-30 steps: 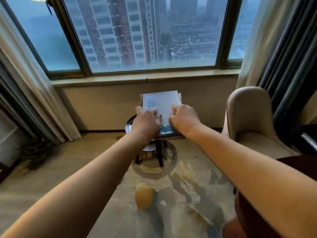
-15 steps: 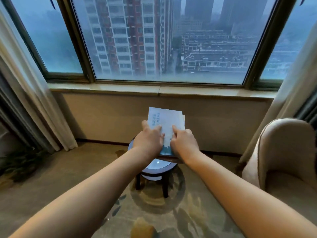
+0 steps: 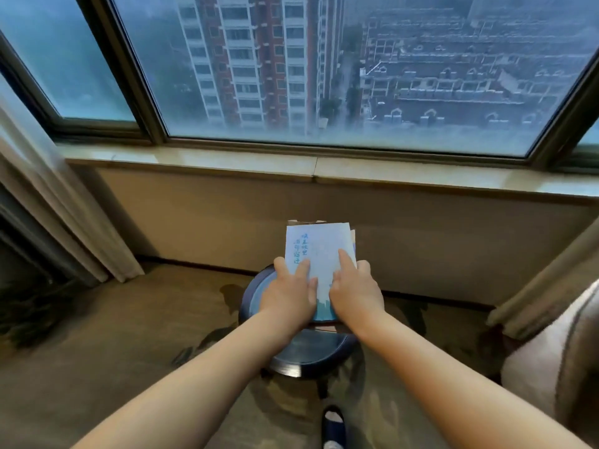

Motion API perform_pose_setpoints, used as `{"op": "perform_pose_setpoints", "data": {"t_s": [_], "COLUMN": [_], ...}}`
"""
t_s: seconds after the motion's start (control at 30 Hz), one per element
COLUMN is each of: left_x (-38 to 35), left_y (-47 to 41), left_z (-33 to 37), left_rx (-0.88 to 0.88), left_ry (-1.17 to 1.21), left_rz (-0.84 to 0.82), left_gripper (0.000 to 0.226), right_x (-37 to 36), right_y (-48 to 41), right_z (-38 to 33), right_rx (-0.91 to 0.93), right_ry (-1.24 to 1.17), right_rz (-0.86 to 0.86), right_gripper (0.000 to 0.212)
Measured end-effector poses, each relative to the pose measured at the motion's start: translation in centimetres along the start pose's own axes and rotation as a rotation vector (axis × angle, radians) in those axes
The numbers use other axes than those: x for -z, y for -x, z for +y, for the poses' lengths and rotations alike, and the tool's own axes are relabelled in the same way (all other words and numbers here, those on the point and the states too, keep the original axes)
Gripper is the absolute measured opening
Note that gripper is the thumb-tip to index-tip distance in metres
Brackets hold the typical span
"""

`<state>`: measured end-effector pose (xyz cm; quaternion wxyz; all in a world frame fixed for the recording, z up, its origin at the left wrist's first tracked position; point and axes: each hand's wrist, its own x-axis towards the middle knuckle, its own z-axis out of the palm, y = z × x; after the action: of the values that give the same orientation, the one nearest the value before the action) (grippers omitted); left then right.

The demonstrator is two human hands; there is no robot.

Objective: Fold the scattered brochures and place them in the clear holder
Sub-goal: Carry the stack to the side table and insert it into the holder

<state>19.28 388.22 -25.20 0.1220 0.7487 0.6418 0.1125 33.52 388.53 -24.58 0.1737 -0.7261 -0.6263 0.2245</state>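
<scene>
A pale blue brochure (image 3: pixel 321 251) with blue writing lies on top of a small stack on a round dark side table (image 3: pixel 256 293). My left hand (image 3: pixel 288 293) rests on its left half with the fingers stretched flat. My right hand (image 3: pixel 355 291) presses the right half, index finger pointing forward along the sheet. More sheets (image 3: pixel 352 236) peek out behind and to the right of the top one. The near end of the brochure shows a darker blue print between my wrists. No clear holder is visible.
The table has a lower round shelf (image 3: pixel 311 354) and stands on a patterned carpet below a wide window sill (image 3: pixel 311 166). A beige armchair (image 3: pixel 551 358) is at the right, curtains (image 3: pixel 55 205) at the left. A slippered foot (image 3: pixel 333 426) shows at the bottom.
The camera has moved closer and tilted down, so the table looks larger. Both hands stay on the brochure; my right index finger now stretches further forward on the sheet.
</scene>
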Motion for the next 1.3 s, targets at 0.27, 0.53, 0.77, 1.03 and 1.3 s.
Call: {"op": "perform_pose_setpoints", "data": {"t_s": [0.27,0.53,0.77,1.03,1.3], "left_x": [-6.8,-12.5,-18.2,-26.6,-34.1], "left_y": [-7.2,-10.7,-13.2,-13.1,-15.2], "left_z": [-4.3,-8.6,-13.0,-17.3,-21.0], "left_rx": [0.250,0.334,0.343,0.383,0.380], "left_ry": [0.247,0.282,0.188,0.201,0.177], "left_rz": [-0.243,-0.412,-0.572,-0.711,-0.764], "left_gripper": [0.092,0.140,0.142,0.149,0.144], "right_x": [-6.6,-12.1,-18.7,-27.4,-35.3], "right_y": [-10.1,-14.3,-16.0,-15.8,-18.1], "right_z": [3.9,5.1,7.0,10.4,14.2], "right_rx": [0.019,-0.139,-0.271,-0.412,-0.487], "right_ry": [-0.085,-0.063,-0.049,-0.032,-0.038], "right_rz": [-0.172,-0.261,-0.365,-0.425,-0.406], "right_gripper": [0.086,0.110,0.083,0.081,0.062]}}
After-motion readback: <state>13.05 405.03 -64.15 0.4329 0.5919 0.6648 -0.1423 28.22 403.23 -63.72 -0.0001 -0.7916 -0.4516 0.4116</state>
